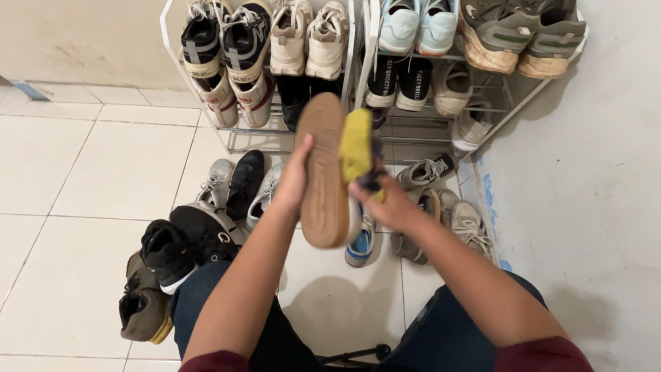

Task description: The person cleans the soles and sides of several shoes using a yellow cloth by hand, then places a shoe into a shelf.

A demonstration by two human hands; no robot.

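The person sits facing a white metal shoe rack (358, 62) that stands on a white tiled floor (103, 172) against the wall.

The left hand (292, 180) holds a shoe (323, 172) up in front of the rack, sole turned toward the camera. The sole is tan and worn, toe end uppermost, heel end lowest. The fingers of this hand are wrapped around the left edge of the shoe; only the thumb side shows, the rest is hidden behind the sole.

The right hand (389, 203) is closed on a yellow-green cloth (357, 145), which is pressed against the right edge of the shoe near its upper half. A dark part shows just below the cloth at the fingers; what it is cannot be told.

On the rack's upper shelf, from the left end: a black and white pair of sneakers (224, 34), a beige pair (308, 38), a pale blue pair (416, 24), and a grey-green pair with thick tan soles (520, 38) at the right end. More shoes sit on the shelves below.

On the floor before the rack's left half lie grey and black shoes (234, 182). Nearer the person's left knee are black shoes (175, 251) and an olive-brown pair (141, 306). To the right, near the wall, lie light grey sneakers (447, 213). A shoe with a blue insole (361, 244) lies directly below the held shoe.
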